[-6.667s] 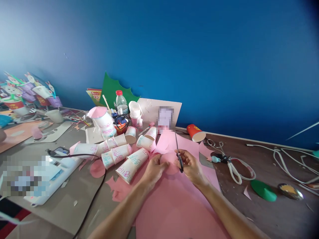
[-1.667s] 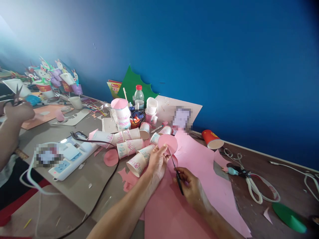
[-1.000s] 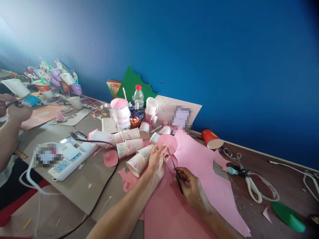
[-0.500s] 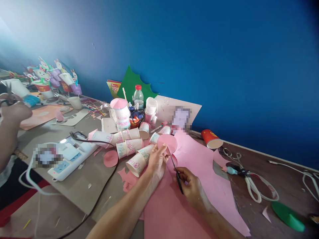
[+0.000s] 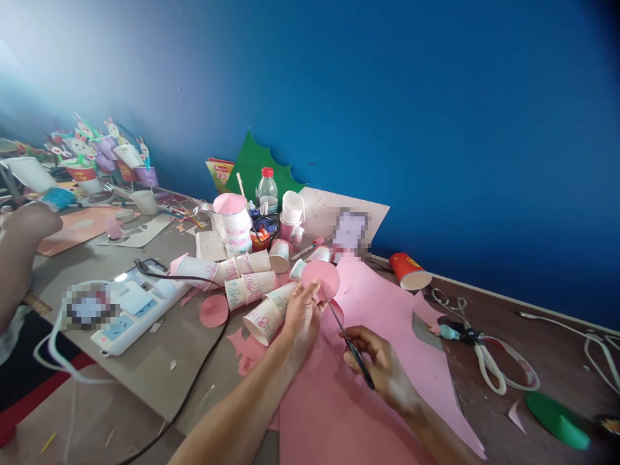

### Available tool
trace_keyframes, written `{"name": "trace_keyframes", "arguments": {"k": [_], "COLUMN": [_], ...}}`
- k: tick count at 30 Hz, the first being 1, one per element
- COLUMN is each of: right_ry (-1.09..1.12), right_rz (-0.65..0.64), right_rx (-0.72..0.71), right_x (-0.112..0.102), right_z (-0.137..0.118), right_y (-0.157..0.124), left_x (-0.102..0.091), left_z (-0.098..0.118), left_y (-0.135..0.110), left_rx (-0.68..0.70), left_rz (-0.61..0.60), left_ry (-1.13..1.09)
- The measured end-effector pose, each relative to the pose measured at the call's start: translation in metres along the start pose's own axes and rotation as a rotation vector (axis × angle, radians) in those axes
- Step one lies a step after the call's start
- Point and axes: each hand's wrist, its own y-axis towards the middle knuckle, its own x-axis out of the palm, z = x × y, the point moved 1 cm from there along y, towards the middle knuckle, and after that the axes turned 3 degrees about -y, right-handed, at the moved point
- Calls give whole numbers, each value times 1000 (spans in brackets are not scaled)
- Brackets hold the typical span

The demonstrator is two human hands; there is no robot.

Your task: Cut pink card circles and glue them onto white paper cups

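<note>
My left hand (image 5: 304, 316) pinches the lower edge of a round pink paper disc (image 5: 322, 278) between thumb and fingers. In my right hand (image 5: 375, 361) is a pair of scissors (image 5: 356, 354) with dark handles, its blades pointing up and left to the disc's lower edge. Beneath both hands spreads a large pink paper sheet (image 5: 358, 413) with ragged cut edges. Decorated paper cups (image 5: 264, 320) lie on their sides just left of my left hand. Another pink paper disc (image 5: 214, 311) rests on the table beyond them.
A white power strip (image 5: 140, 316) with a black cable stands at left. Stacked cups (image 5: 232, 223) and a bottle (image 5: 267, 192) stand near the blue wall. A red cup (image 5: 409, 271) and coiled white cord (image 5: 491, 368) lie at right. Another person's arm (image 5: 22, 252) reaches in from the left.
The scissors have swung, their handles moving down and right with my right hand, blades still near the disc's lower edge. The disc has shifted slightly. At left the other person's hand has moved.
</note>
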Motion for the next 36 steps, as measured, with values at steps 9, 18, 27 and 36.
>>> {"name": "trace_keyframes", "arguments": {"k": [9,18,27,36], "right_ry": [-240,-1072,-992,-105], "right_rz": [321,464,421,364], "right_rx": [-92,-235,-172,-152], "right_x": [-34,-41,-42,-48], "right_z": [15,29,20,2], "right_y": [23,31,28,24], "left_x": [0,1,0,-3], "left_z": [-2,-4,-11,-13], "left_y": [0,-6,-12,-7], "left_rx": [-67,-100,-82,-6], "left_rz": [-44,-145,-226,-179], "left_ry": [-20,71,270,306]}}
